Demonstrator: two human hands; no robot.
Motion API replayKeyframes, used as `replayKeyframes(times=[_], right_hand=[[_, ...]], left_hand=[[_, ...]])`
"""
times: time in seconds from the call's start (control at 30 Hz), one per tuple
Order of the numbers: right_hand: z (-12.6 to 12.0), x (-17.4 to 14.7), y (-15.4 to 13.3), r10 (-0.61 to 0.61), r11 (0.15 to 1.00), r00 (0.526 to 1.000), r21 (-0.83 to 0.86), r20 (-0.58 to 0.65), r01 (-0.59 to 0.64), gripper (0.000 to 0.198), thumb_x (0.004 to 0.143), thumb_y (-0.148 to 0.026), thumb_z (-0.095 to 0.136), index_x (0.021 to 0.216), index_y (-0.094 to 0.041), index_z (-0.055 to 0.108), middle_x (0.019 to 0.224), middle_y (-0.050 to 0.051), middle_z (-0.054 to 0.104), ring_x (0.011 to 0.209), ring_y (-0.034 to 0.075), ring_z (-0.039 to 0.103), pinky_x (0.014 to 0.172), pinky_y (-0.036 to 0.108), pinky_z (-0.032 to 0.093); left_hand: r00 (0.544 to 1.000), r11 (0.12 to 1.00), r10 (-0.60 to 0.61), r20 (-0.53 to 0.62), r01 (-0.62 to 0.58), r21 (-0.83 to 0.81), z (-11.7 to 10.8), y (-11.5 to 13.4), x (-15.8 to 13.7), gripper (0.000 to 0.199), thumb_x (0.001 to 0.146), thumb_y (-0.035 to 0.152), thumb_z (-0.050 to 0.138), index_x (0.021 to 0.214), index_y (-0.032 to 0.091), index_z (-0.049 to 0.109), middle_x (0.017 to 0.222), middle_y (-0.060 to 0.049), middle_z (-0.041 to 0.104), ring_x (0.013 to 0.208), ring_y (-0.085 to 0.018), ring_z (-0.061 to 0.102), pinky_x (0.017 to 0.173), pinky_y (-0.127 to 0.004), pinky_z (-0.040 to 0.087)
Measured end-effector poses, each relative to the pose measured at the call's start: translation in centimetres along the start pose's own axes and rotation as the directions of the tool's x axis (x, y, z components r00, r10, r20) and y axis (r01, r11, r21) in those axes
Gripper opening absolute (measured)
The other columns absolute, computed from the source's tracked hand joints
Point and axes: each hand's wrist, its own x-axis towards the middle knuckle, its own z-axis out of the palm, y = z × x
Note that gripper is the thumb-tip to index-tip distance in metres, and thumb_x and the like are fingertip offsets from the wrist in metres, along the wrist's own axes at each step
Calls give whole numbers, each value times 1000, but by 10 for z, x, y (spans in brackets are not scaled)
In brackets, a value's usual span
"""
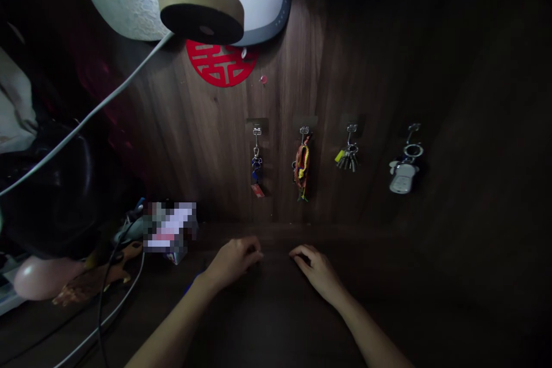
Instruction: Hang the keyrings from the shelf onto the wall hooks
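Note:
My left hand [235, 259] rests just above or on the dark wooden surface [276, 305], fingers loosely curled, thumb apart and nothing visible in it. Across a small gap, my right hand [314, 267] is bent the same way, also without anything to be seen in it. On the wooden wall beyond them hang several key sets on clear hooks: a keychain with blue parts and a red tag [257, 190], an orange and yellow woven keychain [302, 167], a bunch of keys with a yellow tag [350, 158], and a white figure-shaped keychain [403, 177].
A round lamp base or similar disc [200, 6] juts out at the top, with a white cable [107, 98] running left. Behind it hang caps [259, 6] and a red cut-out ornament [222, 66]. Left lie a box [175, 253], black bag [52, 195], balloon [45, 277] and cables.

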Motion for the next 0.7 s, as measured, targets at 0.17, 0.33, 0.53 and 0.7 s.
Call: replayKeyframes(times=[0.17,0.33,0.53,0.7], right_hand=[[0,0,1,2,1000,1000,-10,2,-2,19,82,-23,47,82,-23,66,88,2,67,90,20,60,82,32,43],[-3,-1,-4,8,1000,1000,-19,9,-7,19,82,-22,47,82,-23,66,88,3,68,89,20,60,81,32,44],[-3,-1,-4,9,1000,1000,-6,-3,-9,18,82,-22,48,81,-24,66,87,2,68,88,20,60,81,32,44],[-2,-1,0,2,1000,1000,-11,-8,-2,18,82,-21,48,81,-25,66,87,1,68,88,19,60,80,32,44]], left_hand=[[978,946,-20,-209,-49,-320,-18,10,19,21,81,36,53,74,18,60,69,2,62,68,-14,57,62,-22,41],[955,739,-109,-277,-109,-664,-33,21,32,23,75,39,61,70,17,59,88,-3,69,88,-18,61,80,-28,45],[954,453,-203,-222,-109,-885,-42,33,44,27,74,39,64,64,18,50,92,-7,72,76,-18,67,63,-28,52],[941,382,-198,-275,-184,-905,-48,37,55,22,75,34,65,85,15,62,94,-8,71,87,-17,68,79,-29,51]])
